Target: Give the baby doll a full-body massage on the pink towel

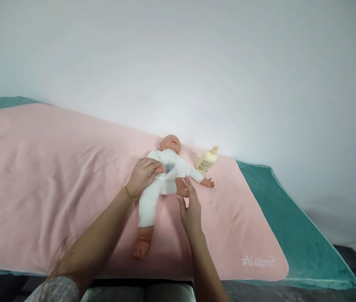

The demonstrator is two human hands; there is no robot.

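Observation:
A baby doll (148, 205) with a white cloth body lies on its back, head toward the wall. My left hand (143, 174) is closed around the doll's arm on the left side, and the small doll hand (159, 168) pokes out past my fingers. One doll leg is bent up, and my right hand (193, 207) grips its foot (181, 188) between thumb and fingers. The other leg stretches toward me, its bare foot (142, 243) resting on the pink blanket (64, 201). The doll's far arm (208, 182) reaches out to the right.
A pale yellow pump bottle (207, 159) stands tilted in view to the right of the doll. Under the pink blanket spreads a green cloth (291, 226), showing at the right and far left. A white wall (178, 63) rises behind. Dark seat-like surfaces (140, 293) lie below the front edge.

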